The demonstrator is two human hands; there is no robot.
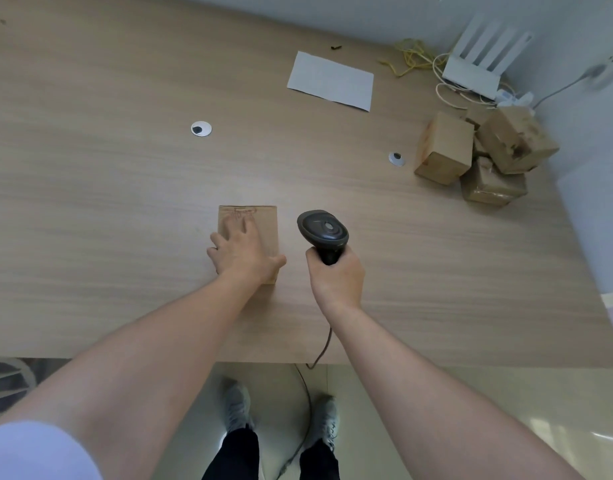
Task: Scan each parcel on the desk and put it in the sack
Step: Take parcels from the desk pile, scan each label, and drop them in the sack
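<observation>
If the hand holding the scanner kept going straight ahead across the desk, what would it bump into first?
Probably nothing close. The right hand grips the scanner, pointing away from the person over bare desk. The first thing roughly in that line is the white sheet of paper, though depth is hard to judge.

Pale wood-grain laminate desk (125,209), smooth and matt. The small brown cardboard parcel (263,223) near the front looks dull, papery. Black plastic handheld scanner (324,232) has a slight sheen. Far right, brown cardboard boxes (471,157) with glossy tape.

bare desk (125,202) left and centre — parcel pile (485,157), router (478,64) crowd far-right corner
</observation>
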